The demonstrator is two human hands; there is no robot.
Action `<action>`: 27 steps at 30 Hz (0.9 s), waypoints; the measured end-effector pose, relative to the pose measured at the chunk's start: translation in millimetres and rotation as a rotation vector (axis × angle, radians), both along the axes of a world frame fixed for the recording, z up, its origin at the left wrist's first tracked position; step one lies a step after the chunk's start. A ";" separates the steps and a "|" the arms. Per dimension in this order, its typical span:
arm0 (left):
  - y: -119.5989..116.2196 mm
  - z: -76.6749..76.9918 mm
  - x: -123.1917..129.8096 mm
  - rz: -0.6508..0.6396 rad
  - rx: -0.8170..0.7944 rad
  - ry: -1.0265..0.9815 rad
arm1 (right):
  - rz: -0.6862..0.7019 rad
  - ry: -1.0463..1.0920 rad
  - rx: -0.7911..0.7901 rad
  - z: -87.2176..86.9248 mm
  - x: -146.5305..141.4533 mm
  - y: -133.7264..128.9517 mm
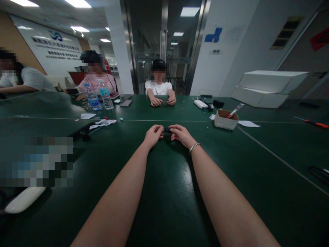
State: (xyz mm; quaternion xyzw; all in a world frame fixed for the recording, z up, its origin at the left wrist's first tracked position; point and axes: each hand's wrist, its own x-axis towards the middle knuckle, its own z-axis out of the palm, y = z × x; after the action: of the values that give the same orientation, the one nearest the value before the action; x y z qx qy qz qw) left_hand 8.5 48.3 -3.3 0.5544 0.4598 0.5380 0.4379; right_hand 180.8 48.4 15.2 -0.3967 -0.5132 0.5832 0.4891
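Both arms reach forward over the green table [164, 192]. A small black object [168, 130] sits between my fingertips; its kind is too small to make out. My right hand [182, 134], below a silver bracelet, pinches the black object between thumb and fingers. From the other side, my left hand [154, 134] is closed with its fingertips at the object's left end. What lies inside the left fingers is hidden.
Across the table a person [158, 85] holds something thin. Left stand two water bottles [106, 94] and paper scraps [102, 123]. To the right are a small cardboard box [226, 120], a white power bank [200, 104], large white boxes [259, 97] and an orange-handled screwdriver [320, 124].
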 end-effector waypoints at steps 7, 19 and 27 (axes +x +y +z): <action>-8.4 10.0 -2.7 -0.051 0.075 0.009 | 0.000 0.014 -0.015 0.6 0.1 0.5; -0.1 2.3 -5.5 0.093 0.161 -0.042 | -0.005 0.024 -0.013 0.9 0.9 -0.8; 1.1 -0.2 -4.9 0.043 0.121 -0.061 | 0.033 0.012 0.015 -1.1 1.9 -0.1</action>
State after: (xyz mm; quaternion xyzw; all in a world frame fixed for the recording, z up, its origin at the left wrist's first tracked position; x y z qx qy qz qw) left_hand 3.6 49.4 -3.5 0.5532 0.4246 0.5908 0.4056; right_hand 182.8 48.3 14.1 -0.3810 -0.5209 0.5898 0.4854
